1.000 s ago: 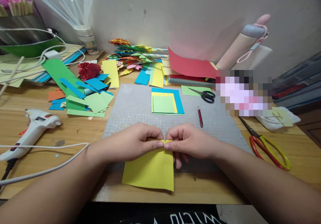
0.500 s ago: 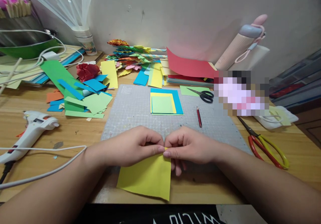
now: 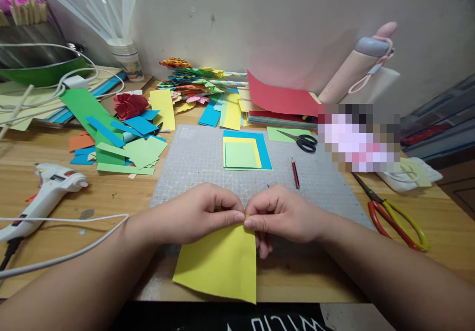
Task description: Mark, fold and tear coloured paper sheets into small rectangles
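Observation:
A yellow sheet of paper (image 3: 218, 266) hangs from my fingers over the front edge of the cutting mat (image 3: 185, 163). My left hand (image 3: 213, 212) pinches its top edge between thumb and fingers. Right beside it, my right hand (image 3: 280, 214) pinches the same edge near the upper right corner, thumbs almost touching. The fingers hide the paper's top edge, so I cannot tell how it is folded there. Beyond the hands, a stack of square papers in blue, yellow and light green (image 3: 241, 155) lies on the mat. A dark red pencil (image 3: 295, 173) lies to its right.
Black-handled scissors (image 3: 306, 142) rest at the mat's back right; red-and-yellow-handled scissors (image 3: 399, 222) lie on the right. On the left are a white glue gun (image 3: 55, 187) with its cable and a heap of paper scraps (image 3: 144, 148). Paper flowers (image 3: 196, 81) lie along the wall.
The yellow paper has come slightly lower and closer to me, its lower edge now reaching the table's front edge. Both hands keep their pinch, with small shifts of the fingers.

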{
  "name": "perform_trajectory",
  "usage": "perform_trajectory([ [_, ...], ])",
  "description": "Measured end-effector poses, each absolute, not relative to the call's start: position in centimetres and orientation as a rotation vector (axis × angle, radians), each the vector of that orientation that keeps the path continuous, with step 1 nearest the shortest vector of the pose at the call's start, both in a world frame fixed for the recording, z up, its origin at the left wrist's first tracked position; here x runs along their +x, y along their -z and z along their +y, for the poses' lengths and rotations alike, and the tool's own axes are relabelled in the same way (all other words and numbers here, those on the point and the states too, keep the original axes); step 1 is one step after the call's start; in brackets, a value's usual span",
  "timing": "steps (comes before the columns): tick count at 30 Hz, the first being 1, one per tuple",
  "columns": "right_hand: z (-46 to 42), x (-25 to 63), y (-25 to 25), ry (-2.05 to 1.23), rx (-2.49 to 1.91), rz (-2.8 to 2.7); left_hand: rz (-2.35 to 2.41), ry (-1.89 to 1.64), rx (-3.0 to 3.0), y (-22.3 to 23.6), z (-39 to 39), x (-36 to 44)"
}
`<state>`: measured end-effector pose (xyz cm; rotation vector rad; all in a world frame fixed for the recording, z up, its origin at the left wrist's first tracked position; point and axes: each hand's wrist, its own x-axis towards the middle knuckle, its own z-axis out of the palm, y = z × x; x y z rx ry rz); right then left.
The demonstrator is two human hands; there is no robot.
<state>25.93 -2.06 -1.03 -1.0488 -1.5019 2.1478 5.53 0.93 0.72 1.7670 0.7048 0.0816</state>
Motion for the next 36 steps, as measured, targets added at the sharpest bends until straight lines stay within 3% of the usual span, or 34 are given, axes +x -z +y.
perform_trajectory([
  [5,-1.3,25.8,1.5,-2.117,-1.116,-1.448,0.966,-0.21,1.885,0.2,1.5,5.6],
  [11,-0.3,25.3,2.2,-1.59,-1.613,-1.589,1.388,-0.557,2.334,1.5,1.7,6.0],
  [15,0.5,25.1,2.5,-1.401,-1.826,-1.771,1.256,-0.332,2.554,2.5,0.7,6.7],
  [25,1.5,24.9,2.3,-1.372,-1.94,-1.881,1.356,0.174,2.761,3.2,-0.6,7.6],
  [36,1.3,25.0,2.1,-1.373,-1.97,-1.865,1.384,0.255,2.708,2.7,-0.9,7.7],
])
